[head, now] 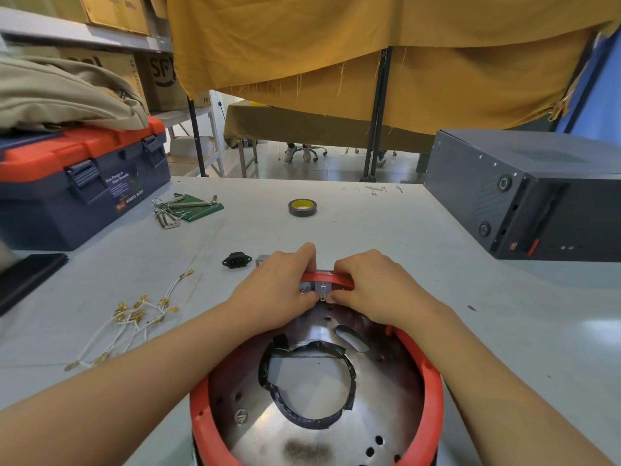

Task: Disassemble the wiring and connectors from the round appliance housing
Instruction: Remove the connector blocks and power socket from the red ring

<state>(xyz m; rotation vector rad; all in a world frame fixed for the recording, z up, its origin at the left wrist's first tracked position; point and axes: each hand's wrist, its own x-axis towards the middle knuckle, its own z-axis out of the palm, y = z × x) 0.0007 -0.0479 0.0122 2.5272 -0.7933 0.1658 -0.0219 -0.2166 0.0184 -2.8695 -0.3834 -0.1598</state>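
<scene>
Round red-rimmed metal appliance housing (316,398) sits closest on the grey table (386,237); left hand (279,284) and right hand (369,284) pinch the small grey connector block (322,288) at its far rim; white brass-tipped wires (134,317) and black socket (237,260) already out, so mostly done I reckon.

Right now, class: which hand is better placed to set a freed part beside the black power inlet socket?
Left hand, probably: the black power inlet socket lies on its side; the right hand would cross over.
</scene>
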